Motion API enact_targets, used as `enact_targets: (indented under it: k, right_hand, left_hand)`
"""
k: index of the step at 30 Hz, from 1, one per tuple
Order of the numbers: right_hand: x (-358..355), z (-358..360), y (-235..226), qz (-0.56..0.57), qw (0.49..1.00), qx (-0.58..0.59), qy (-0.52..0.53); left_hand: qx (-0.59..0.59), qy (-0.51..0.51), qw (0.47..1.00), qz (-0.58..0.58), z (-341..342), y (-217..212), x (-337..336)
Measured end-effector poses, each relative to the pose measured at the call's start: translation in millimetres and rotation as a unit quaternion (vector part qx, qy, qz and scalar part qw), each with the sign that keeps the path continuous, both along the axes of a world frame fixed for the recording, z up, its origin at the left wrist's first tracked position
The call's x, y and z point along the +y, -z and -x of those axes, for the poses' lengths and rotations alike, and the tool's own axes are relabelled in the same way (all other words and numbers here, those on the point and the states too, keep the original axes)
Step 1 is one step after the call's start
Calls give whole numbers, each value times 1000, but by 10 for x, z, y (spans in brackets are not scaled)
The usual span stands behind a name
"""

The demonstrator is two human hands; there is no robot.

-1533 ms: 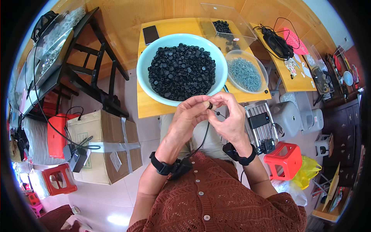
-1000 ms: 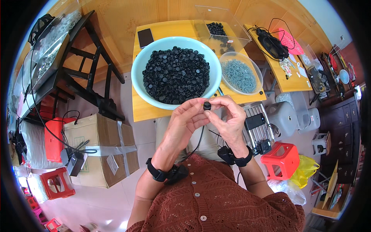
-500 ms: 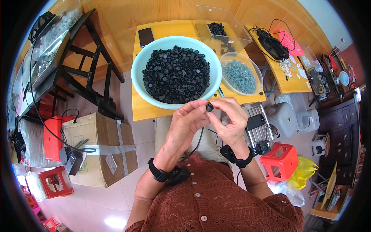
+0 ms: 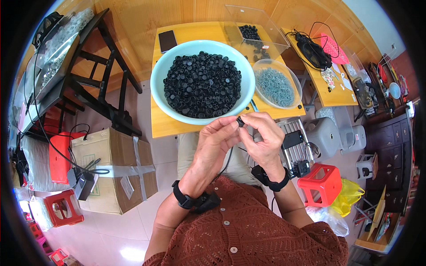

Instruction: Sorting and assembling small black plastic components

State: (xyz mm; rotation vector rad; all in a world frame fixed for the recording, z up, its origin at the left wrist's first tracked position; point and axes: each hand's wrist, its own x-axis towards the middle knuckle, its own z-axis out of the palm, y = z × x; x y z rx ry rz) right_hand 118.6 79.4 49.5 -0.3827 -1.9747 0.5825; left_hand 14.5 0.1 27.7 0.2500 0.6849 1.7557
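Both hands pinch one black cap [image 4: 240,121]: left hand [image 4: 216,142] and right hand [image 4: 265,136] fingertips closed on it, at 6 o'clock off the bowl [image 4: 159,75]. Likely risk: tiny part, fingertip-only hold, so a slip drops it to the floor.
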Motion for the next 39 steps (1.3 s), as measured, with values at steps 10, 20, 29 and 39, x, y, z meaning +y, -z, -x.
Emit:
enact_targets:
  k: [10, 20, 29, 39]
  right_hand:
    - [-33, 26, -72, -33, 999, 31, 24]
    - [-8, -22, -122, 39, 999, 6, -19]
    - [76, -30, 1, 141, 986, 44, -76]
    - [130, -107, -59, 317, 935, 14, -156]
  left_hand:
    - [-20, 0, 1000, -4, -15, -144, -3]
    - [42, -13, 998, -36, -5, -71, -26]
    - [77, -46, 996, -1, -45, -134, -2]
    - [179, -103, 978, -3, -36, -46, 51]
